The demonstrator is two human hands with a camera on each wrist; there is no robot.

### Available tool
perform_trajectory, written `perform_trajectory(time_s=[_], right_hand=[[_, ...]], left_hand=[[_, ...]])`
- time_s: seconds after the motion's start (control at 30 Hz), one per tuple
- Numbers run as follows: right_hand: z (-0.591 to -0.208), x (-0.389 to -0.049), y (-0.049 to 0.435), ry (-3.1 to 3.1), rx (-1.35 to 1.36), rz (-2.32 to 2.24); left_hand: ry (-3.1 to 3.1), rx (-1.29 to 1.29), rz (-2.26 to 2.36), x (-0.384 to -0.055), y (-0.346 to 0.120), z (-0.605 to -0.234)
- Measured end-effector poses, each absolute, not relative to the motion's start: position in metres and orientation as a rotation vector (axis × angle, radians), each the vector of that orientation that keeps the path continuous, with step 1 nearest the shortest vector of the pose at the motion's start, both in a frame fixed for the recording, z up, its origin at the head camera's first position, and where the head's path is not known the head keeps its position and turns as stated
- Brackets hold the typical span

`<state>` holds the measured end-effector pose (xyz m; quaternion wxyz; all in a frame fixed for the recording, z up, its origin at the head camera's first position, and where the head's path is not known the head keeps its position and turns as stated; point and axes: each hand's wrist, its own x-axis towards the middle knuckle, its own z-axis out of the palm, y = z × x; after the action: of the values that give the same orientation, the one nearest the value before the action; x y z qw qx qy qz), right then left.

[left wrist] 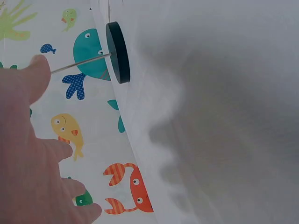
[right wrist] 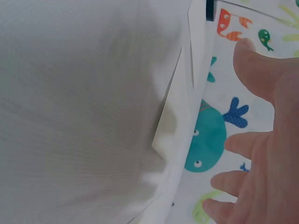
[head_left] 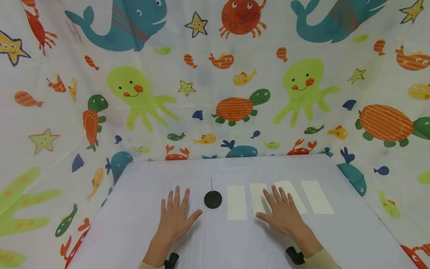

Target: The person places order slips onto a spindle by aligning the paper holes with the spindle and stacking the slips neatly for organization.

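Observation:
My left hand [head_left: 175, 216] is held over the white table with its fingers spread, left of a round black base [head_left: 213, 200] that has a thin metal spike [head_left: 211, 185] standing up from it. In the left wrist view the base [left wrist: 118, 53] sits on the table beyond the thumb. With fingers spread too, my right hand [head_left: 283, 213] hovers over the pale cream paper strips, overlapping a middle strip [head_left: 258, 194] in the head view. Neither hand holds anything. The right wrist view shows a strip [right wrist: 173, 116] with one edge lifted off the table.
Cream strips lie in a row right of the base, among them the leftmost strip [head_left: 237, 203] and the rightmost strip [head_left: 317, 197]. A white cloth [head_left: 201, 45] printed with sea animals hangs behind and beside the table [head_left: 134, 209]. Black bands [head_left: 295, 256] sit on both wrists.

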<state>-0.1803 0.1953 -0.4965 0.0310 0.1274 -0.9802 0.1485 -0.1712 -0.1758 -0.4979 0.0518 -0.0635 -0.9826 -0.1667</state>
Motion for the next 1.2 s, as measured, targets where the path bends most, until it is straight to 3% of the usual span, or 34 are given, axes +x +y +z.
perform_trajectory(time_s=[1.2], right_hand=[[-0.493, -0.225, 0.155, -3.090, 0.660, 0.674]], left_hand=[[-2.918, -0.314, -0.714, -0.204, -0.134, -0.498]])
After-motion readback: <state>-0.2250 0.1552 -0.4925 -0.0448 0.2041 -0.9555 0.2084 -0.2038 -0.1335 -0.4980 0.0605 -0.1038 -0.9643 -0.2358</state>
